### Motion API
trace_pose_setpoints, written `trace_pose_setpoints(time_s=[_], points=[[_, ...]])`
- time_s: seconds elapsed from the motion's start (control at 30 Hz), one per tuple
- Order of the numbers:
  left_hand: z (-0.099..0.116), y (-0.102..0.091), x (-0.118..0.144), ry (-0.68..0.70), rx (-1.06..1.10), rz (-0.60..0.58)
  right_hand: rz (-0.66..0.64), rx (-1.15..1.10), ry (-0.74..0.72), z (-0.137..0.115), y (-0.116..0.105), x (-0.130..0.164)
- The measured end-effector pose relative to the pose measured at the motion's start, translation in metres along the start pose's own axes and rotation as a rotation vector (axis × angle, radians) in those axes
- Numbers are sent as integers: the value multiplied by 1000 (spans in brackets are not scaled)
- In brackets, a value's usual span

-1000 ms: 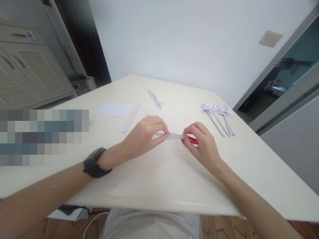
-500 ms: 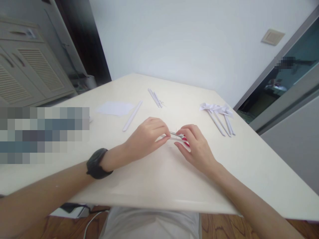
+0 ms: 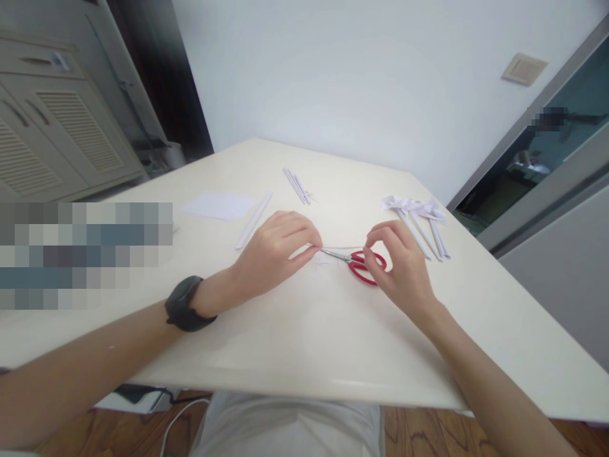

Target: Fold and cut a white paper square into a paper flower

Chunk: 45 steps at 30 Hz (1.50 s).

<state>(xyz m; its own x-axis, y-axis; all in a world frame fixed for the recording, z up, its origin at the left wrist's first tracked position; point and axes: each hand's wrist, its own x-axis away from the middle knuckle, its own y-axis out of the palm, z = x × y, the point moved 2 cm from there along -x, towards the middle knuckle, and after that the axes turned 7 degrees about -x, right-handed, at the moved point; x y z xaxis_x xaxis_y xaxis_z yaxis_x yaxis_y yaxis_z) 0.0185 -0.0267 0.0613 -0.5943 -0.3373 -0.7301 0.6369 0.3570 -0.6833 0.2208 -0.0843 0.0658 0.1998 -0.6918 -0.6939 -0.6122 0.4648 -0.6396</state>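
Observation:
A thin pale strip (image 3: pixel 343 247) is stretched level between my two hands; its exact material is too fine to make out. My left hand (image 3: pixel 280 251), with a black watch (image 3: pixel 184 304) on the wrist, pinches the strip's left end between thumb and forefinger. The other end is pinched by my right hand (image 3: pixel 397 263), its thumb and forefinger forming a ring. Red-handled scissors (image 3: pixel 364 266) lie on the table just beneath the strip, partly covered by my right fingers. Small white scraps (image 3: pixel 323 262) are beside the blades.
White paper sheets (image 3: pixel 221 205) and a long folded paper strip (image 3: pixel 254 220) lie beyond my left hand. Several thin paper rolls (image 3: pixel 295 185) are farther back on the white table (image 3: pixel 285 355). Paper rolls with folded paper tops (image 3: pixel 421 222) lie at the right.
My right hand has moved right and slightly away from me, drawing the strip out straight. The scissors, mostly hidden before, now show. My left hand has shifted slightly up and left.

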Motion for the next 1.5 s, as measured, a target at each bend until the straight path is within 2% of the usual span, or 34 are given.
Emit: trace_pose_setpoints(time_s=[0.07, 0.1, 0.17, 0.27, 0.33, 0.5, 0.6, 0.7, 0.8, 0.87, 0.93, 1.0, 1.07, 1.2, 1.37, 1.5], points=[[0, -2, 1, 14, -1, 47, 12, -19, 60, 6, -3, -3], [1, -3, 1, 32, -1, 68, -24, -43, 103, 9, -2, -3], [4, -4, 3, 81, 1, 106, -184, -158, 231, 13, 3, -2], [10, -6, 5, 125, 10, 147, -456, -480, 471, 13, 15, 3], [12, -5, 7, 116, 17, 143, -535, -670, 556, 9, 19, 5], [9, 0, 9, 127, -13, 94, -462, -933, 616, 3, 15, 4], [9, -1, 6, 132, -36, 102, -427, -1009, 630, 5, 13, 2], [8, -6, 0, -74, 13, 135, -373, -995, 656, 9, 12, 2], [6, -6, -4, -310, 247, 135, -347, -990, 687, 11, 12, 3], [4, -1, -4, -377, 526, 58, -347, -1006, 694, 12, 13, 4], [4, 6, -3, -406, 805, -85, -343, -1010, 702, 12, 14, 5], [4, 12, -1, -439, 950, -209, -347, -1005, 709, 13, 15, 5], [2, 15, 1, -485, 920, -257, -383, -1005, 698, 13, 14, 4], [-2, 16, 2, -530, 797, -337, -596, -1020, 682, 14, 7, 2], [-6, 18, 2, -653, 799, -489, -581, -998, 711, 25, -4, -1], [-9, 23, 4, -713, 814, -542, -698, -941, 738, 28, -1, 0]])
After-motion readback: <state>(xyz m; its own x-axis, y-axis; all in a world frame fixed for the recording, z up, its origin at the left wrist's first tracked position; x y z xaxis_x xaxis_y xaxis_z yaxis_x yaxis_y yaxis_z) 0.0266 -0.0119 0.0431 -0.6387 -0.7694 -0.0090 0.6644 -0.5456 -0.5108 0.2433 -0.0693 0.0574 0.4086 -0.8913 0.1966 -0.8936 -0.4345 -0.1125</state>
